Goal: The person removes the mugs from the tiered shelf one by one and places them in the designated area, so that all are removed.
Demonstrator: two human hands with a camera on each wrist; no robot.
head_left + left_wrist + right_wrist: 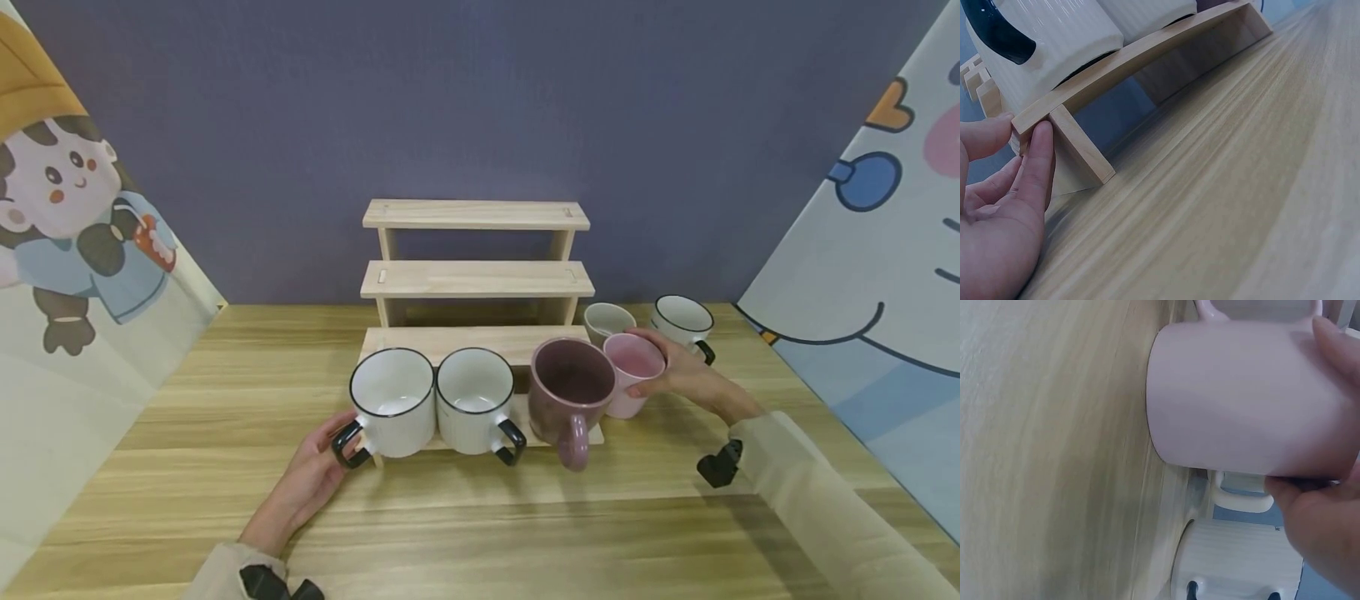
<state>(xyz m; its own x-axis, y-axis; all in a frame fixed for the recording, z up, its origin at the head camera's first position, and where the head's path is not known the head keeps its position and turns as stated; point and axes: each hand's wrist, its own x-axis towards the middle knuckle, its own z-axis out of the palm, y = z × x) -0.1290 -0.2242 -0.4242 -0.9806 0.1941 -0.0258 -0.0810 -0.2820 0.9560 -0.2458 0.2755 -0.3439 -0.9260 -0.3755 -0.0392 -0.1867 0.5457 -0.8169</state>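
My right hand (pixel 686 375) grips a light pink mug (pixel 628 375) around its body, to the right of the stand. In the right wrist view the pink mug (pixel 1241 400) lies between thumb and fingers. My left hand (pixel 315 467) pinches the left end of the lowest board of a wooden tiered stand (pixel 1079 94), thumb at the edge and fingertips beneath. On that board stand two white enamel-look mugs with black handles, one at left (pixel 397 417) and one beside it (pixel 474 425), then a mauve mug (pixel 558 408) at the right end.
Behind the pink mug stand a small cream cup (pixel 606 317) and a white mug with a black handle (pixel 681 317). The stand's upper boards (pixel 476 279) rise toward a dark blue back panel (pixel 480 100). Cartoon panels flank the wood-grain table (pixel 525 542).
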